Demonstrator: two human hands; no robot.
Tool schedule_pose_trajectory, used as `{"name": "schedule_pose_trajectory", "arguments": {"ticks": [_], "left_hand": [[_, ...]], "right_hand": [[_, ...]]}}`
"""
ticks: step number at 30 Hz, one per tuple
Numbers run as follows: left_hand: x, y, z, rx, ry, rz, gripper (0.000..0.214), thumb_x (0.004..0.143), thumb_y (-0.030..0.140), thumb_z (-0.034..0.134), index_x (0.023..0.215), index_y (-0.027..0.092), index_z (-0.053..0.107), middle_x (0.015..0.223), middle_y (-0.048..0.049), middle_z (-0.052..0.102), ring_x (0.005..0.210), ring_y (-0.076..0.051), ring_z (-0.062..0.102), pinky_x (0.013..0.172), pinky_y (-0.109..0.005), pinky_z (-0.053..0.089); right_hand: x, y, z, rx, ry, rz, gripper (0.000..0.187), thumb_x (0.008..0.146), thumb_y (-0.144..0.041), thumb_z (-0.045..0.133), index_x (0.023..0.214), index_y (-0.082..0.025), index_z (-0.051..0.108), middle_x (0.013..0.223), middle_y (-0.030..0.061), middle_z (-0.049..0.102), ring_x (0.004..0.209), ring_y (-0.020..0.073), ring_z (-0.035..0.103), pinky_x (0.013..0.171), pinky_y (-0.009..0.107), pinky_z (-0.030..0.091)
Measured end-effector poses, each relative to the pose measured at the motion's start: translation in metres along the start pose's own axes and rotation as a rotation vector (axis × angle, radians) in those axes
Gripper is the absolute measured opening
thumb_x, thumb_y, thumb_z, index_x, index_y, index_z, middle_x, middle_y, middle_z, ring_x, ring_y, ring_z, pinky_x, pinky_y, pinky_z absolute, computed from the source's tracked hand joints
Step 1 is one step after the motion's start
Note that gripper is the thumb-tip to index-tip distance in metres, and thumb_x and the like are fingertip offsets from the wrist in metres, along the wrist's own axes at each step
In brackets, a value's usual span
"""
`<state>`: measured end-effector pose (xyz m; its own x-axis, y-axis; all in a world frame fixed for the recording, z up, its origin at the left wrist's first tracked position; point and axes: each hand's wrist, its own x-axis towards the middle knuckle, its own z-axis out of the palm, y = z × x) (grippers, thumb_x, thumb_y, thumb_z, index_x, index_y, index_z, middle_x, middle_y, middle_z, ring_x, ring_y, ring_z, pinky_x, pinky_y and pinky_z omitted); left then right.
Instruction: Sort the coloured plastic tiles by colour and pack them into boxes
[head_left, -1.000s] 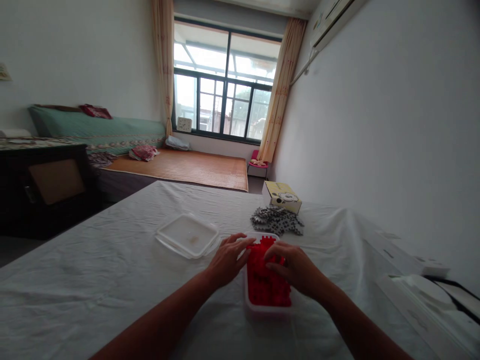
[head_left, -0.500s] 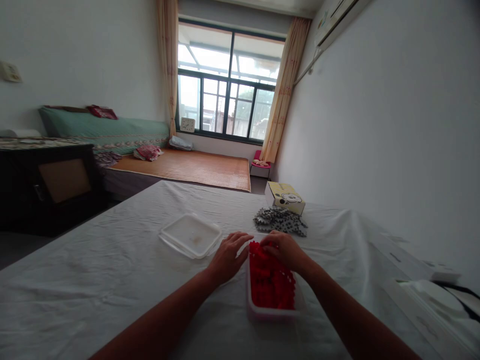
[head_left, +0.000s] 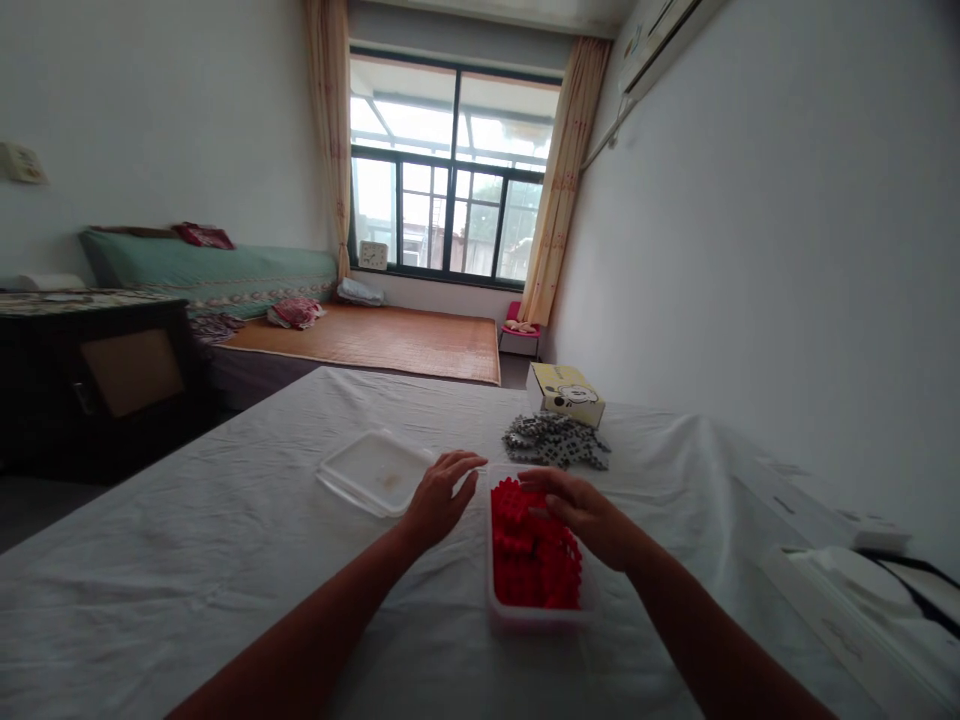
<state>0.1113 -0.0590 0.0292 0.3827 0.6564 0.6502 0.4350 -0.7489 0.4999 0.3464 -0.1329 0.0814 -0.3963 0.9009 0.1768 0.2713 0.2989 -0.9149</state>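
Note:
A clear plastic container full of red toothed pieces stands on the white-covered table in front of me. My right hand is over its far right part, fingers stretched and apart above the red pieces; I see nothing held in it. To the left of the container is my left hand, open, its fingers pointing toward the far left corner but clear of the rim. The translucent lid lies flat on the cloth, partly behind the left hand.
Behind the container lies a heap of grey patterned puzzle-like pieces, with a yellow and white cartoon box beyond it. White boxes and a dark strap are at the right edge. A mat-covered bed stands past the table.
My left hand has drawn back to the left from the container's rim. My right hand has lifted off the red pieces and its fingers have straightened.

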Motion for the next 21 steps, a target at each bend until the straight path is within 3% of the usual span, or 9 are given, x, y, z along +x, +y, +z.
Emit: {"name": "schedule_pose_trajectory", "arguments": {"ticks": [3, 6, 9, 11, 15, 18, 21], "left_hand": [[0.01, -0.006, -0.011, 0.068, 0.027, -0.045, 0.028, 0.09, 0.022, 0.044, 0.112, 0.021, 0.063, 0.113, -0.0069, 0.065, 0.11, -0.019, 0.056, 0.099, -0.036, 0.043], [0.023, -0.009, -0.031, 0.228, -0.078, -0.133, 0.029, 0.088, 0.019, 0.045, 0.11, 0.019, 0.064, 0.113, -0.0064, 0.066, 0.108, -0.018, 0.057, 0.099, -0.032, 0.043], [0.025, -0.007, -0.052, 0.46, -0.31, -0.236, 0.029, 0.089, 0.022, 0.043, 0.108, 0.022, 0.064, 0.11, -0.0042, 0.067, 0.103, -0.016, 0.06, 0.094, -0.028, 0.045], [0.016, -0.005, -0.062, 0.58, -0.394, -0.294, 0.025, 0.088, 0.029, 0.046, 0.103, 0.023, 0.066, 0.106, -0.0058, 0.068, 0.1, -0.02, 0.062, 0.088, -0.033, 0.047], [-0.014, 0.001, -0.064, 0.731, -0.433, -0.366, 0.031, 0.072, 0.039, 0.067, 0.098, 0.02, 0.066, 0.106, -0.0123, 0.066, 0.1, -0.031, 0.06, 0.081, -0.043, 0.047], [-0.027, 0.006, -0.056, 0.807, -0.44, -0.352, 0.022, 0.075, 0.028, 0.065, 0.095, 0.021, 0.065, 0.105, -0.0117, 0.064, 0.102, -0.029, 0.058, 0.082, -0.04, 0.046], [-0.026, 0.011, -0.046, 0.85, -0.428, -0.318, 0.015, 0.078, 0.017, 0.058, 0.091, 0.02, 0.065, 0.102, -0.0114, 0.063, 0.101, -0.027, 0.057, 0.081, -0.037, 0.045]], "right_hand": [[-0.01, -0.012, 0.002, -0.153, -0.143, -0.124, 0.044, 0.088, -0.023, 0.047, 0.132, -0.022, 0.046, 0.139, 0.0075, 0.047, 0.129, 0.0187, 0.041, 0.111, 0.04, 0.029], [-0.013, -0.02, 0.005, -0.341, -0.169, -0.234, 0.047, 0.086, -0.016, 0.044, 0.132, -0.024, 0.048, 0.141, 0.0068, 0.045, 0.132, 0.0196, 0.037, 0.112, 0.041, 0.027], [-0.012, -0.015, 0.007, -0.47, 0.018, -0.292, 0.047, 0.082, -0.012, 0.043, 0.127, -0.023, 0.052, 0.135, 0.0087, 0.05, 0.12, 0.0204, 0.051, 0.102, 0.041, 0.041], [-0.012, -0.004, 0.003, -0.507, 0.204, -0.296, 0.043, 0.083, -0.015, 0.041, 0.124, -0.023, 0.053, 0.131, 0.0096, 0.053, 0.104, 0.019, 0.061, 0.089, 0.037, 0.051], [-0.019, 0.03, -0.015, -0.465, 0.467, -0.218, 0.034, 0.085, -0.025, 0.041, 0.115, -0.021, 0.056, 0.11, 0.0093, 0.065, 0.079, 0.017, 0.066, 0.065, 0.03, 0.055], [-0.028, 0.056, -0.028, -0.422, 0.577, -0.122, 0.032, 0.083, -0.029, 0.042, 0.108, -0.019, 0.059, 0.09, 0.0079, 0.069, 0.07, 0.0176, 0.066, 0.062, 0.031, 0.054], [-0.033, 0.072, -0.036, -0.384, 0.593, -0.046, 0.031, 0.083, -0.031, 0.041, 0.102, -0.018, 0.062, 0.078, 0.0063, 0.07, 0.069, 0.0191, 0.067, 0.063, 0.032, 0.053]]}}
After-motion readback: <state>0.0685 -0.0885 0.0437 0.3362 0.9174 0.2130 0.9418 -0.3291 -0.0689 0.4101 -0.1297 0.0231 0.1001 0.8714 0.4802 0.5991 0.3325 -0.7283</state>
